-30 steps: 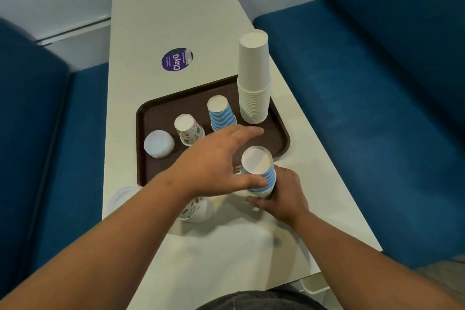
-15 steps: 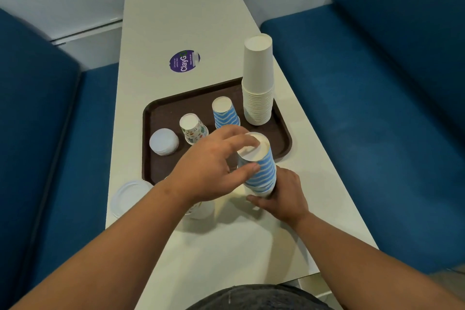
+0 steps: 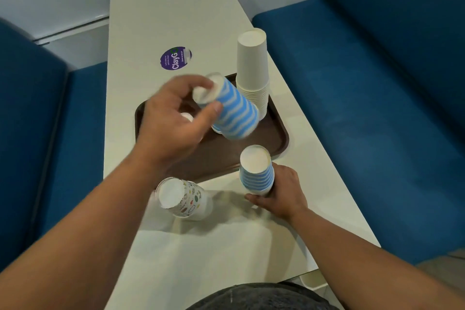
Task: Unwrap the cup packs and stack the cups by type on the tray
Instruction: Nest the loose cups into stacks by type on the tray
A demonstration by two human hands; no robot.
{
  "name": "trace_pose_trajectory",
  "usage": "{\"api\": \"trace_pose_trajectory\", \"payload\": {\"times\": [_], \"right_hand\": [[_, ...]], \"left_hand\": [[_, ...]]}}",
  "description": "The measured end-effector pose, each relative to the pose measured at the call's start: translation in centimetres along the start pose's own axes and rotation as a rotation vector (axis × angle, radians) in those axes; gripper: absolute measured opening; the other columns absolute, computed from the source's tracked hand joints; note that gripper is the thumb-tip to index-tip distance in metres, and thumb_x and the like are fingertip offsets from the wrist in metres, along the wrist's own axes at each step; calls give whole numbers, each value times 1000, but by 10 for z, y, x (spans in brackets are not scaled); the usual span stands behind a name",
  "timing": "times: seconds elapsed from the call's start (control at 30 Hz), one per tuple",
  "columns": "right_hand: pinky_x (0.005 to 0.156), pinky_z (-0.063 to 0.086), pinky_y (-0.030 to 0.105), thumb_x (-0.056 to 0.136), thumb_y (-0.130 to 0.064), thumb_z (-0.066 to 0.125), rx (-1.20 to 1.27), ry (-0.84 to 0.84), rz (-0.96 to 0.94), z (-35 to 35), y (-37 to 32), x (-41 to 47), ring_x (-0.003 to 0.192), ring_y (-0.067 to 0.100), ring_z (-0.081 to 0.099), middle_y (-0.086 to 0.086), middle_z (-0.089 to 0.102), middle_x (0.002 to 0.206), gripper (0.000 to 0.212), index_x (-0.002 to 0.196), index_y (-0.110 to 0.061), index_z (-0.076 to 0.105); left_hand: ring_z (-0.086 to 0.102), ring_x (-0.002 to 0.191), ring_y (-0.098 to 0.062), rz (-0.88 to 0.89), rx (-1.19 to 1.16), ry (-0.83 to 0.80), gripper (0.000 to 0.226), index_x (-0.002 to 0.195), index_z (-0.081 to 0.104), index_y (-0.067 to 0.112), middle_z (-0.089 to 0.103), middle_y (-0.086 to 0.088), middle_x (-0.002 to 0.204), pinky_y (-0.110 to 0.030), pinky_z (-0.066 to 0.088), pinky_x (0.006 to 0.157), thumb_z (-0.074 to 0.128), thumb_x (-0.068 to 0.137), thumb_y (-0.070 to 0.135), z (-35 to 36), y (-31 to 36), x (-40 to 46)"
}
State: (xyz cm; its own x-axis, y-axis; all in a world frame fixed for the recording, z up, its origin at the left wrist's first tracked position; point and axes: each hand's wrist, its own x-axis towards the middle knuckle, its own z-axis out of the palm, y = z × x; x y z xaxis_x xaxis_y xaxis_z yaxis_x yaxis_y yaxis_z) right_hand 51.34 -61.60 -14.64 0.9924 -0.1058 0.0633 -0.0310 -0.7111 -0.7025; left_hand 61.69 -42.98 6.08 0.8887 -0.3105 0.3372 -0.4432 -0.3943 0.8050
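**Blue-striped cup lifted off the source stack, on its way to the tray**

The left thumb [image 3: 214, 109] and curled fingers pinch the closed base end of a blue-striped cup [image 3: 230, 111], which hangs tilted over the middle of the brown tray [image 3: 276, 133], its open mouth pointing down and toward the tray's right edge. The left hand [image 3: 171, 121] sits above the tray's left half, wrist bent, forearm running back across the tabletop's near-left edge. Under the cup the rim of another cup shows on the tray; its pattern is hidden.

The right fingers wrap the lower part of the remaining blue-striped stack [image 3: 256, 171], holding it upside down on the tabletop just off the tray's near-right corner. The right hand [image 3: 279, 194] rests on the table, forearm leading to the near-right edge.

The step looks like moving striped cups one at a time to their pile on the tray. Next, the cup probably needs righting to vertical and lowering squarely over its matching pile. A tall white stack [image 3: 253, 70] stands at the tray's far-right corner, close enough to be knocked. A patterned stack [image 3: 186, 199] waits beyond the tray's near edge.
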Motion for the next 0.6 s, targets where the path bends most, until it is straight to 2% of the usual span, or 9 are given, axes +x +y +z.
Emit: {"api": "trace_pose_trajectory", "payload": {"times": [0.07, 0.17, 0.3, 0.4, 0.47, 0.5, 0.53, 0.6], "right_hand": [[80, 42, 30, 50, -57, 87, -9, -3, 28, -1, -1, 0, 85, 17, 61, -29, 46, 77, 57, 95, -34, 59], [77, 43, 29, 47, -52, 90, 29, 9, 35, -1, -1, 0, 81, 14, 61, -34, 45, 72, 56, 89, -41, 56], [79, 45, 30, 46, -53, 88, 43, 7, 33, 0, 0, 0, 82, 11, 58, -34, 47, 75, 58, 89, -46, 49], [80, 43, 29, 47, -57, 85, 36, -2, 28, 3, 2, 0, 80, 6, 51, -36, 46, 75, 60, 89, -50, 44], [82, 43, 29, 46, -60, 84, 40, -15, 42, 5, 5, 0, 83, 5, 50, -37, 45, 77, 61, 92, -50, 45], [84, 43, 29, 46, -63, 83, 31, -23, 52, 6, 6, 0, 86, 7, 52, -37, 45, 79, 61, 95, -50, 48], [86, 44, 30, 47, -65, 82, 22, -28, 59, 7, 7, 0, 89, 10, 54, -37, 44, 81, 62, 98, -48, 51], [89, 44, 31, 49, -66, 81, 16, -29, 53, 8, 8, 0, 92, 11, 55, -37, 44, 84, 65, 104, -43, 56]], "left_hand": [[62, 73, -14, -75, 184, 52, 25, 104, 63, 25, 62, 6, 93, -30, 54, 74, 70, 80, 29, -1, -21, 23], [63, 87, -19, -178, 339, 2, 25, 105, 63, 24, 62, 3, 102, -38, 53, 85, 69, 82, 32, 11, -56, 51], [59, 94, -23, -226, 475, -104, 29, 110, 61, 19, 60, -4, 107, -31, 46, 84, 68, 86, 33, 33, -86, 67], [56, 103, -24, -332, 582, -299, 32, 117, 60, 19, 61, -7, 117, -29, 41, 85, 64, 89, 36, 41, -104, 68], [50, 124, -24, -363, 665, -443, 40, 126, 59, 20, 54, -9, 135, -33, 39, 99, 61, 91, 39, 41, -106, 67], [44, 131, -23, -346, 670, -456, 43, 130, 56, 21, 49, -8, 142, -35, 36, 105, 60, 92, 39, 38, -99, 66], [44, 131, -21, -305, 651, -430, 45, 133, 54, 21, 48, -5, 143, -33, 34, 106, 60, 92, 39, 35, -86, 64], [52, 116, -15, -235, 542, -348, 43, 130, 55, 25, 56, 4, 130, -28, 39, 97, 62, 90, 39, 29, -55, 52]]}}
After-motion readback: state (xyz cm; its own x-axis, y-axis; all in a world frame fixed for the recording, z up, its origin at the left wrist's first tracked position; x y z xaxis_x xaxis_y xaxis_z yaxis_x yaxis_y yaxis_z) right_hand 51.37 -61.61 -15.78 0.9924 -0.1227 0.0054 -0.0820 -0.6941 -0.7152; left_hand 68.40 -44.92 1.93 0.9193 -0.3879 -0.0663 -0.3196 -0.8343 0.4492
